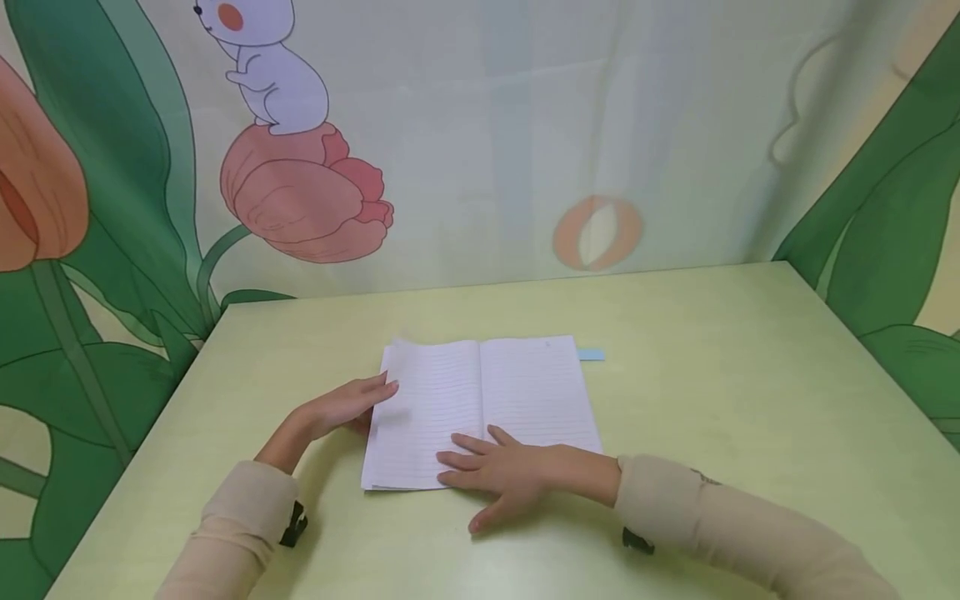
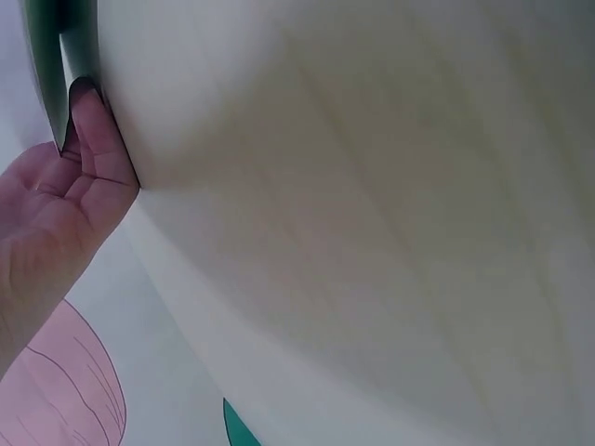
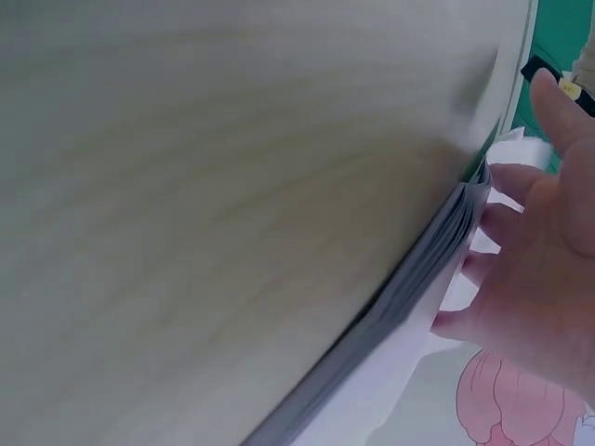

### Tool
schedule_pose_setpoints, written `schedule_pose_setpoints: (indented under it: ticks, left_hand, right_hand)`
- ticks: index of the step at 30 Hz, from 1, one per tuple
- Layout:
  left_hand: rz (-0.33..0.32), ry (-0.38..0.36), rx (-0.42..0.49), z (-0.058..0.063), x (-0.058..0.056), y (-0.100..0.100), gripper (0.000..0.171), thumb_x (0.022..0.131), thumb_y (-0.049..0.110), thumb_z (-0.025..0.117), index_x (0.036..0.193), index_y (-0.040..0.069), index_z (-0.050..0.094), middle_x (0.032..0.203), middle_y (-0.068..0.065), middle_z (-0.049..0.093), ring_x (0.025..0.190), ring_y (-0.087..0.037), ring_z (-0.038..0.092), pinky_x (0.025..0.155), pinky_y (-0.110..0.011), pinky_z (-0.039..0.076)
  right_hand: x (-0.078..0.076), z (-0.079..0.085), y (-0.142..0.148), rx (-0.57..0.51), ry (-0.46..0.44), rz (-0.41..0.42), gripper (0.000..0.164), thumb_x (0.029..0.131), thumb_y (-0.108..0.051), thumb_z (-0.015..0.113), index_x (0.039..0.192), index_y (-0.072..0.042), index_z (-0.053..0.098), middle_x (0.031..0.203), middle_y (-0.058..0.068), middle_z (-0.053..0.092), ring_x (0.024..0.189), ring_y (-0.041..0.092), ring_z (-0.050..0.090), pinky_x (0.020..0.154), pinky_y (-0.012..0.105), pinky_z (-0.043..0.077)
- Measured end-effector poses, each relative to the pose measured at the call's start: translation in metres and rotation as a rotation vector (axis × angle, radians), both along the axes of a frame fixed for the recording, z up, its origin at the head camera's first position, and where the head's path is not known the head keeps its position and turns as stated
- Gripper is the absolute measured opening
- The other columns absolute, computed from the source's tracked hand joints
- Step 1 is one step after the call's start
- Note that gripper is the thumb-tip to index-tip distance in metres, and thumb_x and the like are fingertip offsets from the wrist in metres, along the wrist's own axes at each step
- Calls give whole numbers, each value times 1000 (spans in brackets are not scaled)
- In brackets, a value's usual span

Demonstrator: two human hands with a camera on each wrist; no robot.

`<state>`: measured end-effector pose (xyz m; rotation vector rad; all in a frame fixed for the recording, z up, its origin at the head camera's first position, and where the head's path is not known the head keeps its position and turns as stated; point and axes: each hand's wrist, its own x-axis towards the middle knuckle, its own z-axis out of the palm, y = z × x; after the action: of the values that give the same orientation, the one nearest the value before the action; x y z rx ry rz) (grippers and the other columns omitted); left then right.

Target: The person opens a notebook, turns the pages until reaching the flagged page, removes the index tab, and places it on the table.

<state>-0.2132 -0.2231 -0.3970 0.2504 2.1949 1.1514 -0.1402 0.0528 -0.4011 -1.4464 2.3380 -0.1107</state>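
An open notebook (image 1: 536,387) with lined white pages lies on the table, its spine running away from me. At its left edge my left hand (image 1: 348,408) pinches the page side, thumb on top and the other fingers mostly hidden beneath. The left wrist view shows that hand (image 2: 70,200) at the dark green cover (image 2: 46,74). My right hand (image 1: 506,471) rests with spread, straight fingers on the lower part of the pages, near the spine; its thumb lies off the bottom edge. In the right wrist view, stacked page edges (image 3: 409,297) run beside the right hand (image 3: 535,251).
A light blue tab (image 1: 591,355) sticks out past the notebook's upper right edge. The pale yellow-green table (image 1: 735,375) reaches back to a curtain (image 1: 465,167) printed with flowers and a white animal. Black straps (image 1: 294,525) sit at both sleeve cuffs.
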Motion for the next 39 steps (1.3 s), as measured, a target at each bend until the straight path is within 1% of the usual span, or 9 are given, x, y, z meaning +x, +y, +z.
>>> schedule_pose_setpoints:
  ticks: [2, 4, 7, 10, 17, 21, 28, 33, 39]
  left_hand:
    - [9, 5, 12, 0, -1, 0, 72, 96, 39, 42, 146, 3, 6, 137, -23, 32, 103, -27, 52, 81, -40, 46]
    - [7, 18, 30, -1, -1, -1, 70, 95, 27, 47, 147, 7, 3, 129, -23, 41, 95, -25, 55, 77, -38, 47]
    - [0, 30, 59, -2, -2, -4, 79, 92, 7, 52, 147, 12, -4, 114, -21, 50, 84, -22, 57, 70, -34, 47]
    - [11, 30, 70, -3, -2, -5, 87, 89, -3, 52, 145, 14, -11, 107, -21, 53, 79, -21, 56, 67, -32, 46]
    - [13, 37, 30, -4, -2, -5, 84, 89, -1, 53, 147, 16, -5, 113, -23, 49, 84, -22, 56, 70, -33, 46]
    - [19, 42, 9, -5, -2, -4, 82, 89, 0, 53, 147, 16, -2, 115, -22, 46, 84, -22, 54, 70, -33, 45]
    - [19, 71, -51, -5, -4, -1, 77, 89, 2, 54, 147, 14, 5, 102, -16, 42, 86, -23, 48, 68, -31, 43]
    - [20, 77, -57, -5, -3, 0, 77, 89, 0, 54, 147, 13, 7, 100, -16, 42, 86, -23, 48, 68, -31, 43]
    - [24, 74, -49, -4, -2, 1, 76, 89, -1, 53, 147, 13, 8, 97, -15, 42, 84, -22, 48, 67, -31, 44]
  right_hand:
    - [1, 1, -1, 17, 15, 8, 69, 87, -55, 47, 144, -22, 28, 150, -2, 15, 137, 21, 2, 103, 56, 8]
    - [1, 3, -1, 16, 6, 6, 69, 87, -54, 47, 145, -22, 27, 150, -2, 15, 137, 21, 2, 103, 56, 8]
    - [-3, 5, 2, -17, -19, -14, 68, 89, -52, 47, 145, -20, 27, 151, 0, 13, 137, 20, 1, 104, 55, 9]
    - [-10, 5, 9, -57, -34, -71, 68, 90, -50, 47, 145, -17, 24, 151, 1, 11, 137, 19, 0, 104, 53, 8]
    - [-39, 3, 38, -108, -22, -219, 68, 93, -45, 44, 146, -10, 20, 151, 7, 11, 137, 25, 2, 103, 56, 7]
    - [-58, 4, 56, -137, 14, -290, 68, 94, -43, 44, 145, -5, 20, 150, 13, 13, 137, 30, 5, 102, 59, 8]
    - [-89, -4, 87, -118, 89, -412, 70, 93, -44, 45, 144, -3, 21, 149, 16, 15, 136, 33, 8, 100, 61, 7]
    - [-102, -9, 104, -81, 105, -492, 73, 92, -48, 44, 145, -3, 19, 149, 17, 14, 136, 34, 7, 99, 62, 7]
    - [-108, -10, 113, 8, 120, -554, 86, 87, -59, 42, 144, 0, 16, 149, 17, 11, 136, 34, 4, 99, 62, 4]
